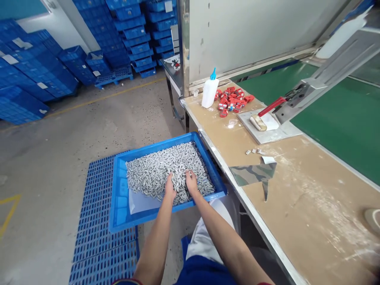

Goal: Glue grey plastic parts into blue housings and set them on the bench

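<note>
Many small grey elongated parts (154, 170) fill most of a shallow blue tray (121, 206), with a white sheet (142, 202) showing at its near left. My left hand (170, 188) and my right hand (191, 181) are dug into the heap, cupped facing each other. A lighter clump of the parts is gathered between them. The fingers are partly buried, and their tips are hard to make out.
Right of the tray, a brown-topped workbench (267, 229) carries a white bottle (209, 93) with a blue nozzle, red pieces (231, 99), a red-handled clamp (271, 107) and a camouflage scrap (252, 174). A blue slatted pallet (101, 213) lies left; blue crates (133, 39) stack behind.
</note>
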